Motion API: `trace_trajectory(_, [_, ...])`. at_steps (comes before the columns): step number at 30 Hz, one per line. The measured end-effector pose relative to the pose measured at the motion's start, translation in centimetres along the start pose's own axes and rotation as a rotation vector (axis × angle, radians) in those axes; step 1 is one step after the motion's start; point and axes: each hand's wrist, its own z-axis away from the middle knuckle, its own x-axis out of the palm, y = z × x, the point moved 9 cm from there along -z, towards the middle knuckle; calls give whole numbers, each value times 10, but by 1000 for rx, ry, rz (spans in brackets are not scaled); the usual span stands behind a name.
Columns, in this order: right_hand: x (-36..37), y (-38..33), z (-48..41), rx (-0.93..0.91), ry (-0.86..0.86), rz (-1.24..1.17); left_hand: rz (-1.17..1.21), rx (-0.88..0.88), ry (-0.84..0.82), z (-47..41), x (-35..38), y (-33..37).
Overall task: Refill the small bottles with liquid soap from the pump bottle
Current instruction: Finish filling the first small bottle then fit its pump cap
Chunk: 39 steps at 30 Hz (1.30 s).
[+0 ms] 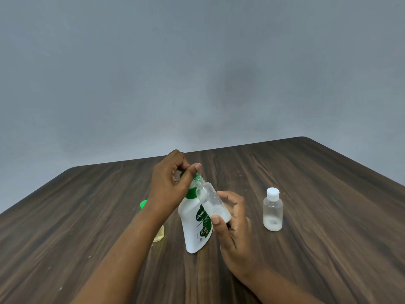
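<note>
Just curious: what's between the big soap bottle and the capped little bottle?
In the head view, the right hand gripping an uncapped small bottle.

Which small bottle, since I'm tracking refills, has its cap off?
The clear small bottle tilted in the right hand; the white-capped bottle and green-capped bottle are closed.

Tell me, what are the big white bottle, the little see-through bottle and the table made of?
The pump bottle looks like smooth, opaque white plastic with a green collar. The small bottle in the right hand seems thin, cloudy-clear plastic: whitish liquid shows through it. The table shows dark wood grain, perhaps matte laminate.
</note>
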Motion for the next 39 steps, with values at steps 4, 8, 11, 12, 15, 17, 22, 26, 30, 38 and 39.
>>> trace_trajectory(4, [-1,2,0,-6,7,21,30,-28,37,6,0,-3])
trace_trajectory(8, [0,4,1,1,1,20,75,-54,82,13,1,-7])
trace_trajectory(11, [0,4,0,-1,2,8,73,-46,66,11,0,-6])
trace_trajectory(12, [0,3,-1,-3,4,6,72,-46,48,9,0,-4])
trace_trajectory(15, [0,2,-2,4,12,-3,36,-48,-68,-3,1,1])
trace_trajectory(17, [0,0,-2,-2,9,-7,-19,-58,-174,-13,3,5])
trace_trajectory(22, [0,1,-2,-1,2,13,-28,-70,-213,-16,4,4])
trace_trajectory(26, [0,0,0,-3,-5,20,100,-154,-103,0,4,-13])
trace_trajectory(30, [0,0,0,-2,-4,14,115,-160,-60,2,1,-14])
trace_trajectory(38, [0,2,0,-3,-8,-5,15,-113,-61,-3,-1,1])
trace_trajectory(39, [0,2,0,-2,-9,3,17,-110,-46,-1,-2,1])
